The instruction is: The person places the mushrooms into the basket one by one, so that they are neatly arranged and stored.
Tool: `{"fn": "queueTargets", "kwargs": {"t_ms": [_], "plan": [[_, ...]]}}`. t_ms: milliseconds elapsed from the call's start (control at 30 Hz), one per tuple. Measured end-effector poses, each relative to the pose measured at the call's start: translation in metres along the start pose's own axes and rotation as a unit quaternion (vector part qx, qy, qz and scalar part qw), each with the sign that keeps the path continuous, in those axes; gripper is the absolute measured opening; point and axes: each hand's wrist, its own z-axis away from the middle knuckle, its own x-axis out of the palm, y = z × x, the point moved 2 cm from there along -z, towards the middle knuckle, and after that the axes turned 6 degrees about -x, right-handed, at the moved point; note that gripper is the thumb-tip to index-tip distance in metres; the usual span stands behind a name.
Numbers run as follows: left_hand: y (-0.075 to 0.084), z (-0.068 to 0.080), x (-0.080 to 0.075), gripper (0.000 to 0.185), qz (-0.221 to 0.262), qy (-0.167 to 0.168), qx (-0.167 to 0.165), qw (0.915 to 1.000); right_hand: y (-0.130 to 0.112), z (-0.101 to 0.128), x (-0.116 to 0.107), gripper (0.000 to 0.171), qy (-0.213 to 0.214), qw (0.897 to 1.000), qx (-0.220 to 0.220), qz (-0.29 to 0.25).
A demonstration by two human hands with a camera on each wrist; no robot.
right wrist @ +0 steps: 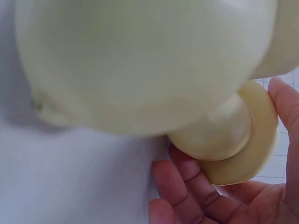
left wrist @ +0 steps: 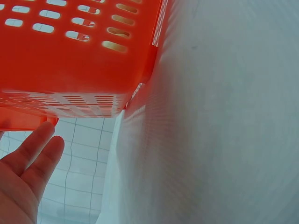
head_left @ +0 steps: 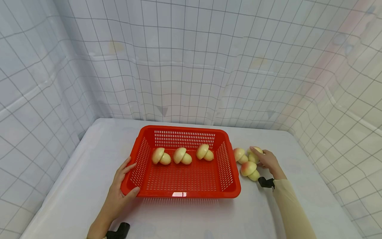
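A red slotted basket sits mid-table with three pale mushroom-shaped toys lined up along its far side. My left hand rests at the basket's near-left corner, fingers straight along the left wall and thumb on the front rim; the left wrist view shows those fingers just under the basket. Right of the basket lie two loose mushroom toys. My right hand grips a third mushroom toy, its fingers curled under the cap.
The white table is enclosed by grid-patterned white sheeting on the left, back and right. A large pale mushroom cap fills most of the right wrist view. Bare tabletop lies in front of the basket.
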Motion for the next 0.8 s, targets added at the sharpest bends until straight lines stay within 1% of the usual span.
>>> {"fn": "queueTargets", "kwargs": {"t_ms": [400, 633, 800], "plan": [[0.002, 0.000, 0.000, 0.069, 0.005, 0.003, -0.006, 1.0000, 0.003, 0.003, -0.001, 0.088, 0.011, 1.000, 0.000, 0.007], [0.002, 0.000, 0.001, 0.069, 0.003, 0.011, 0.002, 0.9999, 0.004, 0.007, -0.005, 0.094, 0.017, 1.000, 0.006, 0.018], [0.000, 0.000, 0.001, 0.070, 0.003, 0.015, 0.001, 0.9999, 0.003, 0.010, -0.008, 0.093, 0.024, 0.999, 0.011, 0.020]]}}
